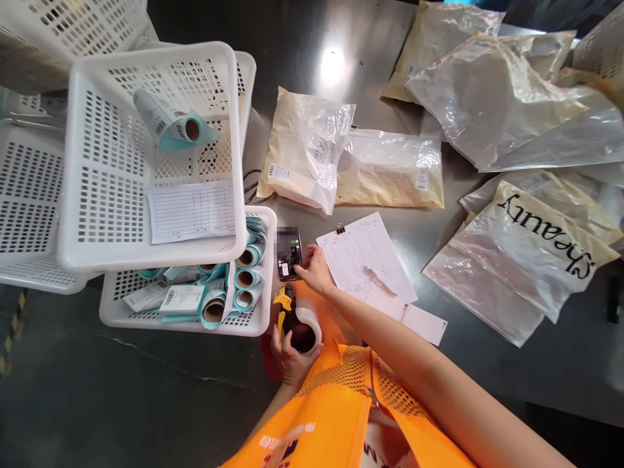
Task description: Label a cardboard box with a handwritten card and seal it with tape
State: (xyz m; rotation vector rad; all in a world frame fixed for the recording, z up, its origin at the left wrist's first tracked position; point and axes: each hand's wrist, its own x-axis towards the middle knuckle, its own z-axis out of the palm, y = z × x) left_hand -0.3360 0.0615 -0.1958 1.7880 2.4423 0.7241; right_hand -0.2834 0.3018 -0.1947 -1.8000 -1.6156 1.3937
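Note:
With its fingers wrapped around it, my left hand (291, 362) grips a yellow and black tape dispenser (284, 300) carrying a wide roll of tape (313, 323), close to my body at the table's edge. My right hand (316, 273) rests a fingertip on the lit screen of a phone (288, 255), which lies on the metal table; its other fingers are partly curled and hold nothing I can see. Right of that hand are clipped paper forms (358, 250) with a black binder clip (340, 228) at the top and a pen (381, 281) lying across them.
White baskets (234, 156) are stacked at left, holding label rolls (245, 279) and a paper form (192, 211). Plastic-wrapped packages (307, 143) lie beyond the phone. Clear and tan bags (511, 253) cover the table's right side. A small white card (424, 323) sits near the forms.

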